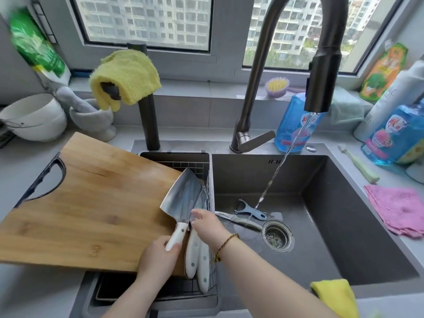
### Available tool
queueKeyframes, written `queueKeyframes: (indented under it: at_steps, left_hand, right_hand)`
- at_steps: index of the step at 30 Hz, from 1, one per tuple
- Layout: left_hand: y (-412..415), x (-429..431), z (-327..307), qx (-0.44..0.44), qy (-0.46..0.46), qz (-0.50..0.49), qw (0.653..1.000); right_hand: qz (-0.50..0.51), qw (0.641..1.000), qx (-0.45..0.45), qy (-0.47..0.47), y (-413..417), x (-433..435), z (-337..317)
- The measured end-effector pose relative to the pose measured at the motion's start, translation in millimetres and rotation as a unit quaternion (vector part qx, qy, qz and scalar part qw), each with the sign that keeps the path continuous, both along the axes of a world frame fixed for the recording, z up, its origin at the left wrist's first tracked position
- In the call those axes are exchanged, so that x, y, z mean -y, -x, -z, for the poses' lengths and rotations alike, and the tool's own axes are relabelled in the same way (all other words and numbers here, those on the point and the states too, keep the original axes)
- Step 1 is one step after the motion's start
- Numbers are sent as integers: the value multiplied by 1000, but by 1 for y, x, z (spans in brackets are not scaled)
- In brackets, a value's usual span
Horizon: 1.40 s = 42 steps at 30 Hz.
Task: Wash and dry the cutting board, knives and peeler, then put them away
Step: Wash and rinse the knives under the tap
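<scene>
Cleaver [183,198] handle in curled left hand [158,255]

The person is showing two bare forearms, the left forearm [128,297] and the right forearm [263,271] both running uncovered from the lower edge of the view up to the left grip [158,253] and the right grip [207,226]. A thin braided cord bracelet [229,240], brown and golden yellow, is circling the right wrist. A small gold-coloured charm [216,258] is hanging from it beneath the wrist, looking too small to make out in shape.
</scene>
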<state>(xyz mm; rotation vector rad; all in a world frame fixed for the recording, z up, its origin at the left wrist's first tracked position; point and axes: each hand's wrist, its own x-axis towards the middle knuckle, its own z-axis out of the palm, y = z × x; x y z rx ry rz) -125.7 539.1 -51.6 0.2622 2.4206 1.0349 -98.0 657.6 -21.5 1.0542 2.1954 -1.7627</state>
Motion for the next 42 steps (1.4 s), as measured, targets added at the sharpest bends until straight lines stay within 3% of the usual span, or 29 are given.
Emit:
queueKeyframes:
  at_steps: [6, 13, 16, 19, 21, 24, 30, 35, 42]
  left_hand:
    - [-1, -6, -12, -30, 73, 55, 995]
    - [12, -9, -17, -84, 186, 143, 968]
    - [16, -18, -25, -218, 184, 124, 950]
    - [11, -40, -22, -330, 42, 164, 929]
    - [9, -56, -18, -343, -7, 213, 915]
    - [4, -90, -14, -279, 30, 264, 923]
    - [2, -115, 11, -244, 113, 295, 917]
    - [10, -114, 21, -241, 112, 309, 913]
    - [9, -114, 28, -307, 122, 283, 900]
  right_hand:
    - [169, 978, -117, 23, -23, -26, 3]
    - [219, 974, 10, 57, -45, -85, 19]
    - [163, 983, 85, 18, -51, -111, 25]
    - [60, 982, 147, -106, -49, -139, 40]
    - [-12, 970, 178, -166, -48, -152, 46]
    - [-80, 949, 231, -200, -41, -172, 62]
    - [-207, 886, 339, -237, -27, -197, 100]
    - [-229, 863, 372, -255, -9, -207, 132]
    - [-258, 826, 376, -330, -9, -202, 151]
